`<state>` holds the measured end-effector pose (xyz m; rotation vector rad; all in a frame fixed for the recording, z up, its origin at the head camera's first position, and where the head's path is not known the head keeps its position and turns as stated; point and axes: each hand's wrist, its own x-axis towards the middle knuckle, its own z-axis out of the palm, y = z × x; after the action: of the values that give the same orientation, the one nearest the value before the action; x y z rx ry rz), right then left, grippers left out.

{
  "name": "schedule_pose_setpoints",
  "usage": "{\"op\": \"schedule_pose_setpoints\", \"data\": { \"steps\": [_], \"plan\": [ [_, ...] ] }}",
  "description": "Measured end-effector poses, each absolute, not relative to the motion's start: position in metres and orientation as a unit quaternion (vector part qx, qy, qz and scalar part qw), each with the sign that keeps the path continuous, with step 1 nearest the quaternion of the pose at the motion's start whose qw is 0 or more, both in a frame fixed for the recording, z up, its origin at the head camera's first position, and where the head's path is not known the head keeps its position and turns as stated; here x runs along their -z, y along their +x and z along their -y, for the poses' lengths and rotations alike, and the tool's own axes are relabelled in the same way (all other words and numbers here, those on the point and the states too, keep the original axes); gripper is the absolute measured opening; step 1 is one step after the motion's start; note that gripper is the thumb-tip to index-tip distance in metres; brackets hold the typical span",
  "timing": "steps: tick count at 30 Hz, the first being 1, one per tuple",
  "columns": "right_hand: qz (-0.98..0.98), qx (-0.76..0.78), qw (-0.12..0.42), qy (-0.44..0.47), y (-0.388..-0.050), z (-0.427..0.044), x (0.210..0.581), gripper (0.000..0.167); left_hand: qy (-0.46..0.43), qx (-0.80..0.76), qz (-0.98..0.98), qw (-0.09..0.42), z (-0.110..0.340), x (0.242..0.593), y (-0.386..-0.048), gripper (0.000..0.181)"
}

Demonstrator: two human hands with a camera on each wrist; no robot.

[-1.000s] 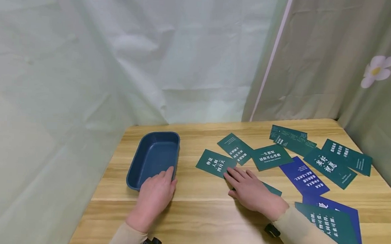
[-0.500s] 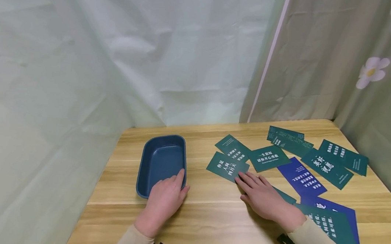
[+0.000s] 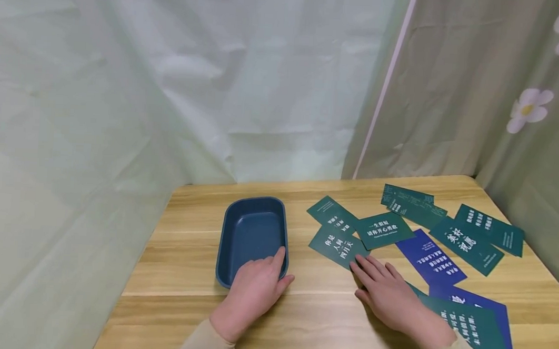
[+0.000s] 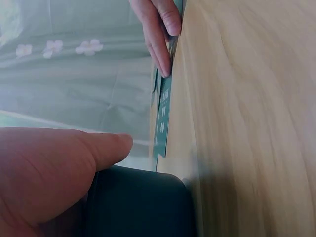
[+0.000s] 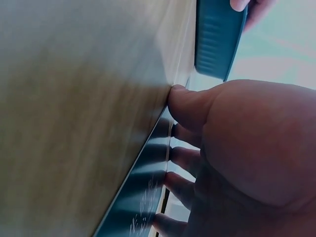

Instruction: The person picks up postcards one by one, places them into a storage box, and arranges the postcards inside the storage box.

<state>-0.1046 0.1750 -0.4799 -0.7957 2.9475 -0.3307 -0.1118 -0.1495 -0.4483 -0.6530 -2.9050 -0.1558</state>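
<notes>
In the head view, my left hand (image 3: 254,292) grips the near right part of the dark blue tray (image 3: 253,231), index finger along the rim and thumb outside. The tray holds nothing visible. My right hand (image 3: 393,299) lies palm down with fingers spread, its fingertips at the corner of a green card (image 3: 337,245) with white writing. The left wrist view shows my thumb (image 4: 111,148) over the tray edge (image 4: 143,202). Seen from the right wrist, the fingers (image 5: 182,160) rest on a green card (image 5: 140,190) at the tabletop.
Several green cards (image 3: 384,230) and blue cards (image 3: 430,256) lie scattered, some overlapping, on the right half of the wooden table (image 3: 184,264). A pale curtain (image 3: 288,90) hangs behind the table, with a flowered curtain (image 3: 536,156) at the right.
The tray has moved right along with my left hand. My right hand has also shifted right, and the green card at its fingertips has slid right and slightly nearer.
</notes>
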Motion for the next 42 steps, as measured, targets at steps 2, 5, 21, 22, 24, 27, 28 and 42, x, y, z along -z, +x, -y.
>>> {"op": "schedule_pose_setpoints", "data": {
  "steps": [2, 5, 21, 22, 24, 27, 28, 42],
  "plan": [
    [-0.961, 0.105, 0.029, -0.254, -0.101, -0.177, 0.481, 0.059, -0.223, 0.053, 0.971, 0.073, 0.144, 0.448, -0.111, 0.067],
    [-0.963, 0.102, 0.019, -0.247, -0.096, -0.179, 0.481, 0.059, -0.229, 0.054, 0.97, 0.064, 0.136, 0.448, -0.11, 0.068],
    [-0.971, 0.085, 0.023, -0.224, -0.084, -0.181, 0.48, 0.062, -0.263, 0.025, 0.963, 0.052, 0.105, 0.446, -0.098, 0.072],
    [-0.971, 0.083, 0.024, -0.223, -0.084, -0.181, 0.48, 0.062, -0.264, 0.026, 0.963, 0.045, 0.103, 0.446, -0.098, 0.073],
    [-0.972, 0.08, 0.027, -0.22, -0.084, -0.182, 0.48, 0.062, -0.267, 0.033, 0.963, 0.034, 0.101, 0.445, -0.097, 0.075],
    [-0.972, 0.08, 0.029, -0.22, -0.084, -0.181, 0.479, 0.062, -0.269, 0.051, 0.962, 0.013, 0.101, 0.444, -0.097, 0.078],
    [-0.972, 0.079, 0.029, -0.219, -0.085, -0.181, 0.478, 0.062, -0.269, 0.056, 0.961, 0.004, 0.101, 0.442, -0.098, 0.078],
    [-0.97, 0.081, 0.036, -0.226, -0.09, -0.182, 0.472, 0.063, -0.225, 0.124, 0.958, 0.124, 0.151, 0.42, -0.132, 0.049]
  ]
}}
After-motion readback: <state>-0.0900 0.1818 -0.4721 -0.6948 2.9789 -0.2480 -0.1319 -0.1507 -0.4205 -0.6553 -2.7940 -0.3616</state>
